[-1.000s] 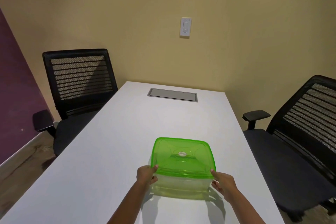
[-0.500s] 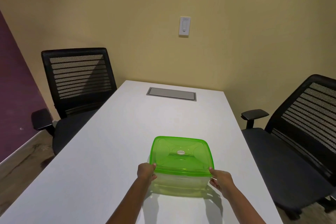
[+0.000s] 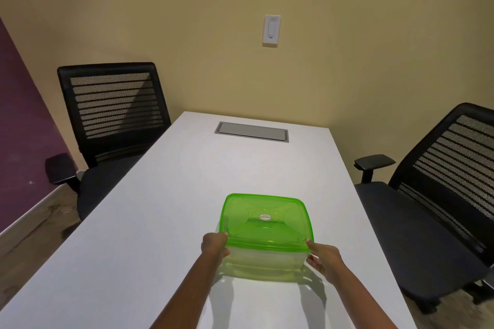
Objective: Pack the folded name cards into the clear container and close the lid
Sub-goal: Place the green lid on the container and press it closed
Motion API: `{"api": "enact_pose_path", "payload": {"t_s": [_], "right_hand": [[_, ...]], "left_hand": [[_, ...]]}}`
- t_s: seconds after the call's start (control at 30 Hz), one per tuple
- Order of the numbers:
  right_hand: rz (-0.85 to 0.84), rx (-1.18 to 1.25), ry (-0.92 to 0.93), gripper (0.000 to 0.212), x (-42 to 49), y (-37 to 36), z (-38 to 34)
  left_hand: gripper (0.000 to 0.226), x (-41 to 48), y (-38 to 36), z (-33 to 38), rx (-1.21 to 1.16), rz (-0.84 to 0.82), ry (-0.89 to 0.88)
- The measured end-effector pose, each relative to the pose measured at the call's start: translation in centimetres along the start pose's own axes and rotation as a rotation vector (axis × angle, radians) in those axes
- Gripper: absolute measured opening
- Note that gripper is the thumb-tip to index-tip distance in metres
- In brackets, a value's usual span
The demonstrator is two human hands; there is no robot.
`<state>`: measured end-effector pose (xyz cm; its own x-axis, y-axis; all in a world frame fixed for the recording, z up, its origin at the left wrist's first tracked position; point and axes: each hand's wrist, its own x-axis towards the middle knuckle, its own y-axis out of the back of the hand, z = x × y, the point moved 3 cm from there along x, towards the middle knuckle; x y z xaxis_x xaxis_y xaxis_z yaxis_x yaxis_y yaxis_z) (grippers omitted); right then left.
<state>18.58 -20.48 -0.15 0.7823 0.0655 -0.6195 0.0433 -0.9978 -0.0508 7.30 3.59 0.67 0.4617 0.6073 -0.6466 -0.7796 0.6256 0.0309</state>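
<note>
- Green lid [image 3: 264,219] sits flat on the clear container [image 3: 264,266], which stands on the white table [image 3: 149,235] between my two hands.
- My left hand [image 3: 215,244] pinches the lid's near left corner, thumb on top of the rim and fingers curled under it against the container's wall.
- My right hand [image 3: 324,259] pinches the near right corner, thumb tip on the rim and fingers tucked beneath.
- What lies inside the container I cannot make out.
- Well beyond my fingertips, a grey hatch [image 3: 251,131] is set into the table top.
- A black mesh chair [image 3: 112,104] stands out past my left hand and a second chair [image 3: 441,181] past my right.
- A wall switch [image 3: 271,31] hangs straight ahead.
</note>
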Motion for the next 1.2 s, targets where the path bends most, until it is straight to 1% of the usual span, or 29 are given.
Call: {"api": "enact_pose_path", "payload": {"t_s": [0.03,0.17,0.33,0.63,0.77,0.97,1.2], "right_hand": [[-0.010,0.010,-0.009,0.021,0.0,-0.1,0.1],[-0.020,0.073,-0.045,0.020,-0.2,-0.3,0.5],[0.032,0.152,-0.061,0.022,-0.3,-0.4,0.6],[0.041,0.292,-0.132,0.023,-0.4,-0.3,0.7],[0.035,0.270,-0.137,0.022,-0.5,-0.4,0.7],[0.044,0.235,-0.138,0.021,-0.1,-0.1,1.1],[0.011,0.166,-0.136,0.021,-0.6,-0.1,0.7]], "left_hand": [[0.041,-0.2,0.0,0.0,-0.013,-0.008,0.009],[0.044,-1.1,-0.2,0.0,-0.099,-0.038,0.050],[0.047,-1.4,-0.5,-0.6,-0.254,-0.072,0.060],[0.043,-1.7,-0.3,-0.4,-0.231,-0.067,0.075],[0.039,-1.8,-0.3,-0.3,-0.233,-0.052,0.047],[0.038,-2.0,-0.3,-0.1,-0.225,-0.024,0.027],[0.037,-1.7,-0.2,-0.3,-0.227,0.004,0.028]]}}
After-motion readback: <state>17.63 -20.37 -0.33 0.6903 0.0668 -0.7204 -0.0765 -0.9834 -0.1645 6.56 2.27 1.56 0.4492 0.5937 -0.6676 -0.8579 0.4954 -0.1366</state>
